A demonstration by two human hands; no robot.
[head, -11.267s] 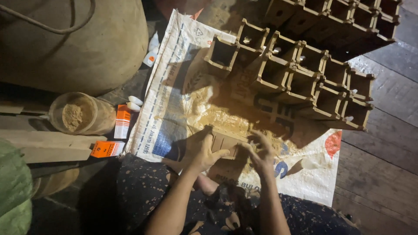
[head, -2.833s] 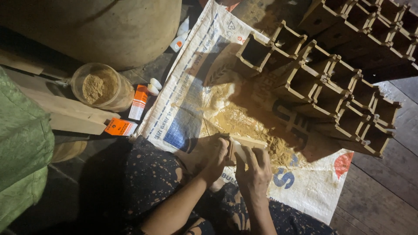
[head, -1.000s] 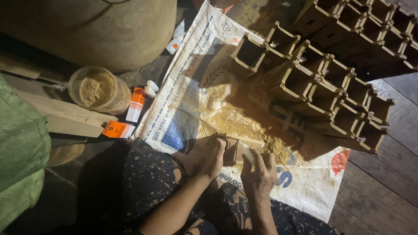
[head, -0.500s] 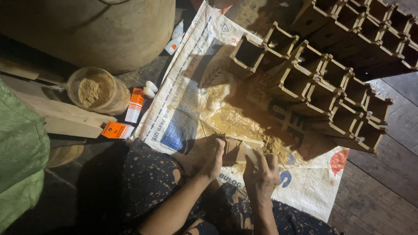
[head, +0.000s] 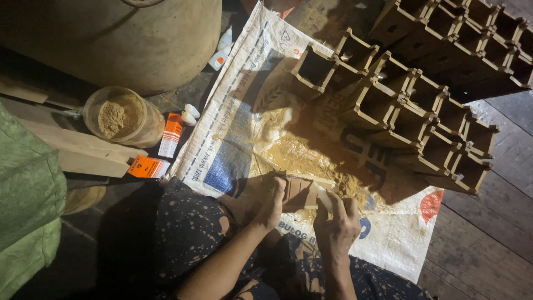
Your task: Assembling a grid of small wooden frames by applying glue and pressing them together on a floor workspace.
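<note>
Two hands meet over one small wooden box [head: 302, 191], low in the middle of the view. Left hand [head: 266, 200]: closed around the box's left end. Right hand [head: 336, 219]: fingers curled about a pale, flat strip [head: 323, 198] laid against the box's right end; what the strip is cannot be told.

Sack [head: 239, 150]: one, white woven plastic, printed in blue and red, spread flat on the floor as a work mat. The box sits just above it, near its lower edge.

Sawdust [head: 294, 155]: one loose yellow-brown heap on the sack, just beyond the hands.

Boxes [head: 422, 105]: many, brown wood, open-topped, square, stacked in slanting rows across the upper right, partly on the sack and partly on the boards.

Floor [head: 488, 239]: dark wooden planks, grain running aslant, bare at the right and lower right. Light is dim and warm, falling mainly on the sack; the left side lies in shadow.

Jar [head: 122, 116]: one, clear, round, part filled with tan powder, left of the sack.

Cartons [head: 161, 150]: two, small, orange and white, lying just beside the jar and near the sack's left edge.

Bottle [head: 221, 53]: one, small, white, lying by the sack's upper left edge.

Plank [head: 83, 153]: pale wood, resting below the jar.

Drum [head: 111, 39]: one large rounded tan vessel, upper left.

Cloth [head: 28, 205]: green, at the left edge.

Lap [head: 189, 233]: dark speckled fabric, at the lower centre.
</note>
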